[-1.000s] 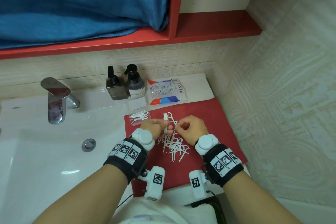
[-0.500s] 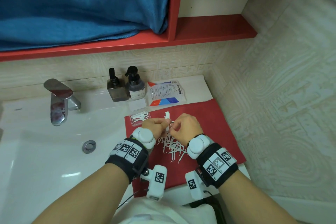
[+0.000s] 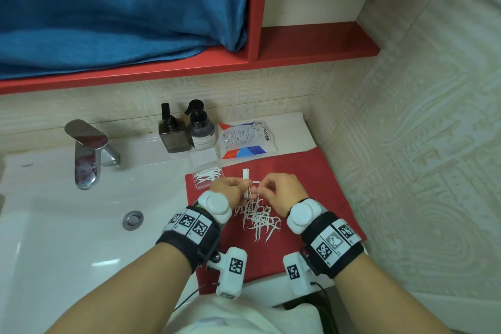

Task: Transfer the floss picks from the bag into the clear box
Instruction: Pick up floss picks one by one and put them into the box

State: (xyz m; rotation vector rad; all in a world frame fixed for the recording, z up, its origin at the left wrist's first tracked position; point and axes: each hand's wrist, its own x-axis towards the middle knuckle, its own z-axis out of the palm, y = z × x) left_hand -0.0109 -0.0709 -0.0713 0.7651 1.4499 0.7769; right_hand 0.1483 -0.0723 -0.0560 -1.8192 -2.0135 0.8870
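A loose heap of white floss picks (image 3: 258,218) lies on the red mat (image 3: 311,179). Above the heap, my left hand (image 3: 227,190) is shut on a small upright bundle of floss picks (image 3: 246,174). My right hand (image 3: 282,190) meets it from the right, its fingertips pinched on a floss pick at the bundle. The clear box (image 3: 207,177) sits at the mat's far left corner with several picks inside, just beyond my left hand. Its clear lid (image 3: 204,158) lies behind it. The floss pick bag (image 3: 245,139) lies flat further back.
Two dark pump bottles (image 3: 173,131) (image 3: 202,127) stand left of the bag against the wall. A chrome faucet (image 3: 88,153) and the white sink with its drain (image 3: 132,219) fill the left. A red shelf (image 3: 189,62) holds a blue towel overhead. A tiled wall closes the right side.
My hands have drawn closer together over the heap, and the picks in my left hand are now gathered into a tighter upright bundle. The view has tilted slightly.
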